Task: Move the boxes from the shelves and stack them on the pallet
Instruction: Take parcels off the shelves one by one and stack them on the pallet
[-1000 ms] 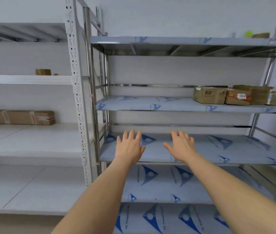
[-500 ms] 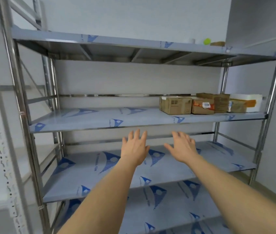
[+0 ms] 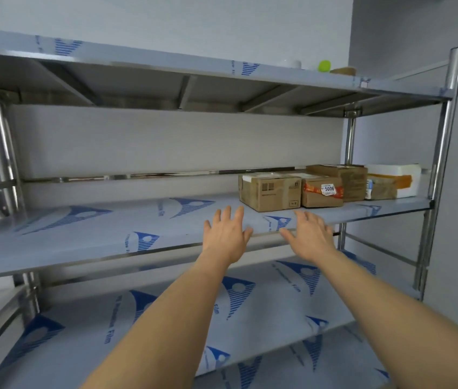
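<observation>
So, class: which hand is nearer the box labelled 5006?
Right. The right hand is just below and slightly left of the 5006 box; the left hand is farther left, below the shelf's front edge.

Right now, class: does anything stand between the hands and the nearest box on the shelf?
Nothing visible does. Left hand and right hand hover open before the nearest box; only bare shelf lies between.

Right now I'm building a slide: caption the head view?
Both open hands, left and right, reach toward cardboard boxes on the steel shelf.
</observation>
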